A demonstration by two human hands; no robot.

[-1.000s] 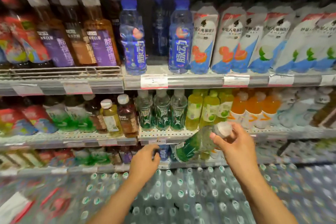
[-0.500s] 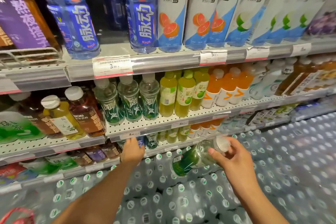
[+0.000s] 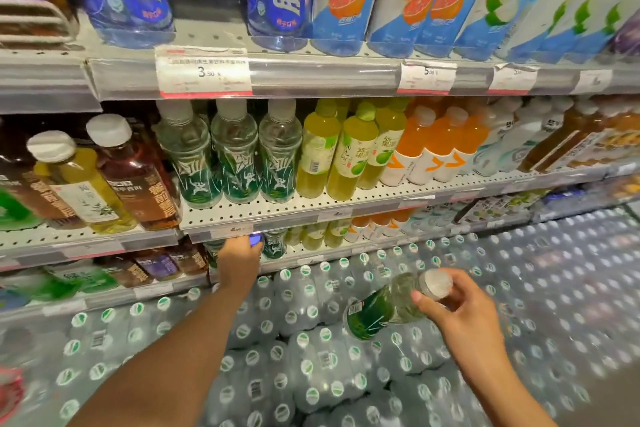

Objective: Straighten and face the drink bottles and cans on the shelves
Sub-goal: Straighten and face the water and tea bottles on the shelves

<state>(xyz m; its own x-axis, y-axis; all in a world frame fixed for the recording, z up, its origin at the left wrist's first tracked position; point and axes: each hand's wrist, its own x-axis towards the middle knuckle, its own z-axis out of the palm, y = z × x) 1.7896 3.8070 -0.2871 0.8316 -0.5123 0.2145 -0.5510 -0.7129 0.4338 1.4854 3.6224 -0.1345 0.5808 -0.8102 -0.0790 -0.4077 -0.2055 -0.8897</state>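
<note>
My left hand (image 3: 239, 258) had reached further into the lower shelf (image 3: 311, 258), fingers apparently gripping a bottle there; my right hand (image 3: 457, 308) still held the green bottle (image 3: 377, 312), unshelved.

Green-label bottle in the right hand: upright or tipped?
Tipped. The green-label bottle lies nearly sideways, cap up-right, base down-left, held at its neck by the right hand above the shrink-wrapped water packs.

A white price tag (image 3: 204, 72) reading 3.90 hangs on the upper shelf rail (image 3: 311, 76) at eleven o'clock. Further tags (one (image 3: 426, 77) shows 5.00) follow toward two o'clock. A wire divider (image 3: 33, 22) sits at ten o'clock. Something pink (image 3: 10, 392), blurred, shows at eight o'clock.
</note>
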